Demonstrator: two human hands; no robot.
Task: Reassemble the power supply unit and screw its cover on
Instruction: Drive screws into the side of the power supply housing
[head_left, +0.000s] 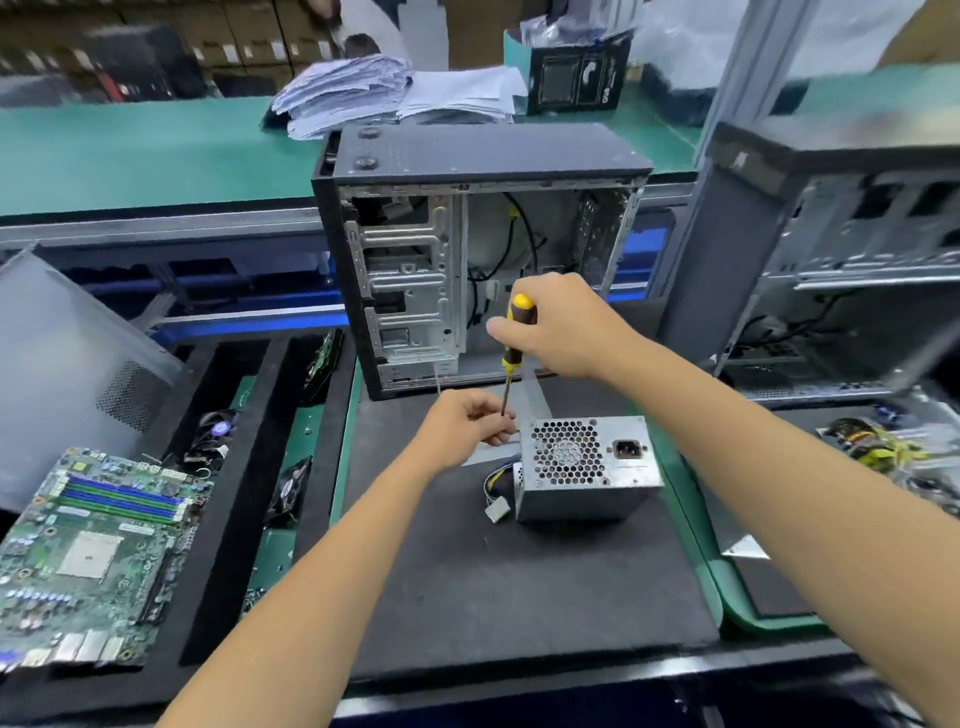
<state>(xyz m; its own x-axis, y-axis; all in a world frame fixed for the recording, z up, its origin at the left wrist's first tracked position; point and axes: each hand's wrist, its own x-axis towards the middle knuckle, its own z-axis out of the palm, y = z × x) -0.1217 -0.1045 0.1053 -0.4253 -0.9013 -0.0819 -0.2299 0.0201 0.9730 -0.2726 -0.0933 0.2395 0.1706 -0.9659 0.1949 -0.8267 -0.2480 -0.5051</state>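
On black mat, near front: power supply sits closed, fan grille up. Left hand just left of power supply, fingers pinching screwdriver tip, likely seating screw, too small to tell. Right hand above, clamped round screwdriver handle. Step: cover screwing. Next: tip onto screw hole, upright. Behind power supply: open computer case.

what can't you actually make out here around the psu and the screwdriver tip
Head view only:
- Screwdriver tip: hidden behind the left hand fingers; any screw there is too small to tell.
- Power supply unit left side: faces away from the camera.
- Right hand covers part of the handle.
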